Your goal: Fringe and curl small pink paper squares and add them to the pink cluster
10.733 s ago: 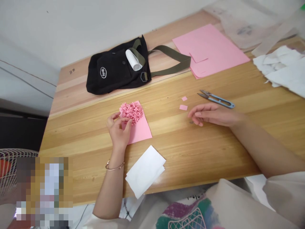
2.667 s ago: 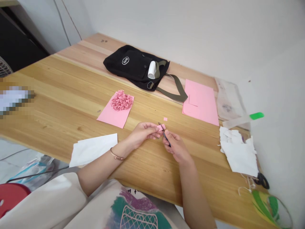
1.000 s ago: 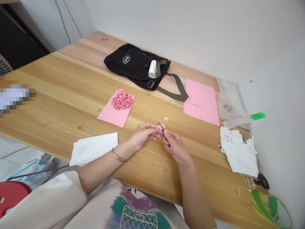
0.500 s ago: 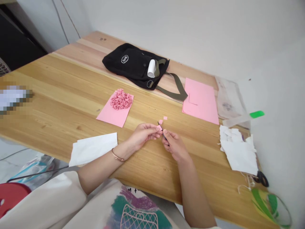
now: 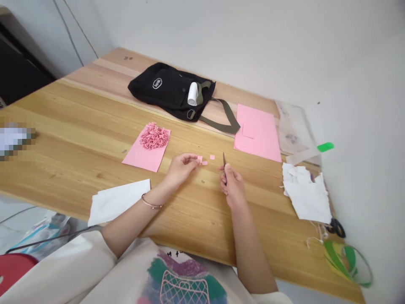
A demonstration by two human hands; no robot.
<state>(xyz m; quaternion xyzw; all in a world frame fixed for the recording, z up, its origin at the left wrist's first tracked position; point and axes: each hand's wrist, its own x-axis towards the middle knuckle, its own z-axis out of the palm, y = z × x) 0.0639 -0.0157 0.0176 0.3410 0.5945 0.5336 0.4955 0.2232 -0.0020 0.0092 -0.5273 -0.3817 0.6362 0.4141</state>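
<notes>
Between the fingertips of my left hand is a small pink paper square. Two more cut pieces lie by it on the wooden table: one small pink piece just beside the fingertips and another pink square further right. My right hand is closed around scissors, whose dark blades point away from me and look closed; the handles are mostly hidden in the fingers. To the left, a cluster of pink flower stamens rests on a pink paper sheet.
A black bag with a white roll on it lies at the back. Right of it are pink sheets. White torn paper, black-handled scissors and a green tape roll sit at the right edge. Folded white paper lies front left.
My hands have moved apart: the scissors came away from the paper and shifted right, while my left hand moved left to the loose pink pieces. The whole view has shifted slightly.
</notes>
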